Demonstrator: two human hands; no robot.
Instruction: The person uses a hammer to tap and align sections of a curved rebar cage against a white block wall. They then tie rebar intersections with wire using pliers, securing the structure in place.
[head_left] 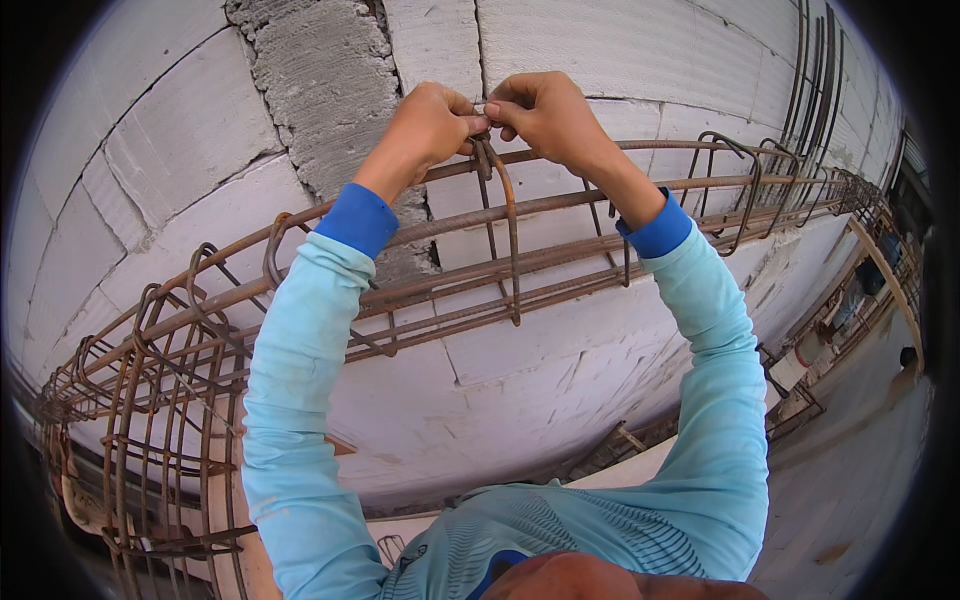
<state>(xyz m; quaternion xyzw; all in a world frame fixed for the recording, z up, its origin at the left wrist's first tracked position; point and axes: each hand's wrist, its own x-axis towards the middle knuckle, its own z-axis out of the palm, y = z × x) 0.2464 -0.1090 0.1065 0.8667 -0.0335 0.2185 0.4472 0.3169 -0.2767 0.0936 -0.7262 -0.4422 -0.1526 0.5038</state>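
Both of my hands are raised at the top rebar [640, 145], right where a bent steel stirrup [512, 205] hooks over it. My left hand [432, 128] is closed, with thumb and forefinger pinched together just above the stirrup's bend. Almost touching it, my right hand [545, 112] pinches from the other side. Between the fingertips there is something thin and small, too fine to make out. Below them the stirrup hangs around the long bars of a rusty rebar cage [570, 258], which runs across in front of the wall.
Behind the cage stands a white block wall [590, 45] with a rough grey concrete column [320, 85]. Upright rebars [815, 80] rise at the far right. More stirrups [725, 190] hang along the cage. At the left, a vertical rebar cage [165, 450] meets it. A white bucket [808, 348] sits lower right.
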